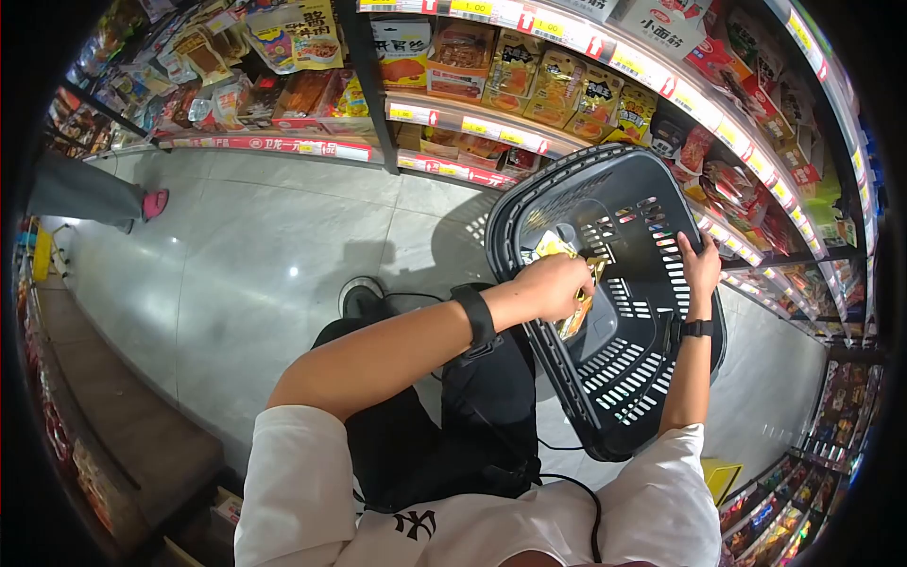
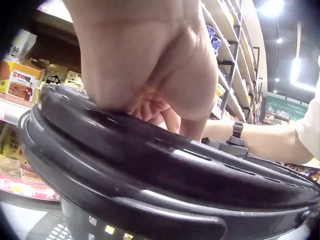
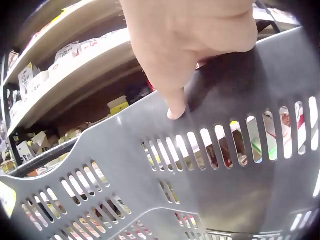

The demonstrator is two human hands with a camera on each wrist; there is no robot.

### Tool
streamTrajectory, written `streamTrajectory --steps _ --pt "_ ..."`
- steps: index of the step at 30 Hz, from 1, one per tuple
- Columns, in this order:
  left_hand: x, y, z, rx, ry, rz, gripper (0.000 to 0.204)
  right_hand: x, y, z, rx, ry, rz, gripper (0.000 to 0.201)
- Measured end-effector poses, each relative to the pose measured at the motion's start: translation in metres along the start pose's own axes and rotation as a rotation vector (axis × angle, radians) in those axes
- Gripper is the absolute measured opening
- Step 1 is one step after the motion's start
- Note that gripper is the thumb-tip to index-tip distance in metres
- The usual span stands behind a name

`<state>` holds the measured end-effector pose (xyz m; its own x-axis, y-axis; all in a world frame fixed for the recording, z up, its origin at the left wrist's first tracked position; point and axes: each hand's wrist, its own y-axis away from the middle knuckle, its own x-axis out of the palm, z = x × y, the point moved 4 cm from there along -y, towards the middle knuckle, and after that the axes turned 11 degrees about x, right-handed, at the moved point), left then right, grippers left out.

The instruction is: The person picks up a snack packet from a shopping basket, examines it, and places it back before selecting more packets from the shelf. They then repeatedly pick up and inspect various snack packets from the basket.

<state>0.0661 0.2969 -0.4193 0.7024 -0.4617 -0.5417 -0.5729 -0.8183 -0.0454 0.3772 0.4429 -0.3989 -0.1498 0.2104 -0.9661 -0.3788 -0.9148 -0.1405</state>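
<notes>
A black slotted shopping basket [image 1: 612,373] stands tilted in front of the body in the head view, its rim looking doubled. The left hand [image 1: 556,288] reaches over the near rim and grips a gold-and-white packet [image 1: 573,323] inside. Another yellow-and-white packet [image 1: 551,247] lies beyond that hand. In the left wrist view the left hand [image 2: 150,60] hangs over the basket's rim [image 2: 150,170], its fingertips partly hidden. The right hand [image 1: 699,269] holds the far rim; in the right wrist view the right hand's [image 3: 192,45] thumb lies against the basket's inner wall [image 3: 210,107].
Shelves of packaged snacks [image 1: 557,90] curve along the front and right. More packets fill a shelf [image 1: 274,94] at the upper left. Another person's leg [image 1: 90,189] with a pink shoe [image 1: 155,203] stands on the tiled floor [image 1: 255,255]. A thin cable [image 1: 567,447] hangs near the legs.
</notes>
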Motion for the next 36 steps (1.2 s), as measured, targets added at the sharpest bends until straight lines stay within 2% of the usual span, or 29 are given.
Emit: streamTrajectory --steps 3,6,8,9,11,12,13,14,15,16,17,18,19,21,22,23,25,26,29,30,32,33,35,36 --pt "0.008 0.021 0.001 -0.053 0.075 0.001 0.031 0.000 0.007 0.015 -0.085 -0.036 -0.020 0.072" --pt "0.012 0.049 0.000 -0.038 0.080 -0.113 0.030 0.003 0.020 0.044 -0.164 -0.091 -0.016 0.069" --pt "0.009 0.067 -0.005 -0.050 0.064 -0.157 0.031 -0.001 0.034 0.074 -0.218 -0.137 0.011 0.067" --pt "0.007 0.076 -0.005 -0.067 0.053 -0.163 0.031 0.002 0.038 0.088 -0.303 -0.155 -0.011 0.063" --pt "0.002 0.090 -0.005 -0.087 0.030 -0.166 0.032 0.000 0.053 0.119 -0.297 -0.131 0.080 0.059" --pt "-0.002 0.099 -0.005 -0.124 0.034 -0.188 0.032 -0.003 0.066 0.139 -0.336 -0.173 0.112 0.057" --pt "-0.009 0.108 -0.007 -0.229 0.057 -0.158 0.032 -0.004 0.073 0.154 -0.375 -0.215 0.147 0.055" --pt "-0.011 0.115 -0.004 -0.228 0.056 -0.205 0.032 0.012 0.070 0.162 -0.514 -0.178 0.005 0.053" --pt "-0.010 0.124 0.001 -0.227 0.053 -0.251 0.033 0.012 0.078 0.179 -0.571 -0.180 -0.004 0.053" --pt "-0.011 0.134 0.007 -0.232 0.060 -0.296 0.033 0.021 0.077 0.191 -0.516 -0.236 0.110 0.053" --pt "-0.014 0.143 0.013 -0.234 0.066 -0.344 0.033 0.032 0.075 0.203 -0.462 -0.292 0.220 0.053" --pt "-0.022 0.150 0.014 -0.234 0.101 -0.385 0.034 0.038 0.078 0.219 -0.482 -0.313 0.245 0.053" --pt "-0.028 0.159 0.018 -0.334 0.081 -0.429 0.033 0.039 0.081 0.232 -0.519 -0.308 0.243 0.052" --pt "-0.054 0.170 0.000 -0.401 0.053 -0.503 0.031 0.031 0.096 0.261 -0.592 -0.298 0.237 0.050" --pt "-0.058 0.174 0.005 -0.342 0.040 -0.570 0.031 0.029 0.102 0.274 -0.609 -0.298 0.260 0.048" --pt "-0.068 0.173 0.003 -0.339 -0.022 -0.550 0.031 0.026 0.104 0.284 -0.614 -0.302 0.283 0.046" --pt "-0.081 0.174 0.004 -0.327 0.029 -0.587 0.032 0.060 0.087 0.297 -0.839 -0.566 0.212 0.041" --pt "-0.088 0.177 0.012 -0.320 0.053 -0.617 0.032 0.052 0.094 0.300 -0.817 -0.664 0.403 0.037" --pt "-0.083 0.183 0.039 -0.316 0.243 -0.688 0.032 0.038 0.109 0.286 -0.958 -0.748 0.526 0.037" --pt "-0.083 0.186 0.046 -0.316 0.346 -0.706 0.032 0.019 0.127 0.277 -0.848 -0.726 0.713 0.036" --pt "-0.082 0.193 0.062 -0.335 0.580 -0.743 0.033 0.002 0.160 0.260 -0.769 -0.783 0.966 0.033" --pt "-0.087 0.190 0.066 -0.299 0.596 -0.761 0.033 -0.005 0.175 0.255 -0.753 -0.781 1.081 0.033" --pt "-0.097 0.182 0.068 -0.235 0.636 -0.801 0.032 0.000 0.195 0.253 -0.753 -0.723 1.192 0.037" --pt "-0.108 0.172 0.059 -0.221 0.701 -0.830 0.029 0.003 0.203 0.255 -0.770 -0.726 1.193 0.039"
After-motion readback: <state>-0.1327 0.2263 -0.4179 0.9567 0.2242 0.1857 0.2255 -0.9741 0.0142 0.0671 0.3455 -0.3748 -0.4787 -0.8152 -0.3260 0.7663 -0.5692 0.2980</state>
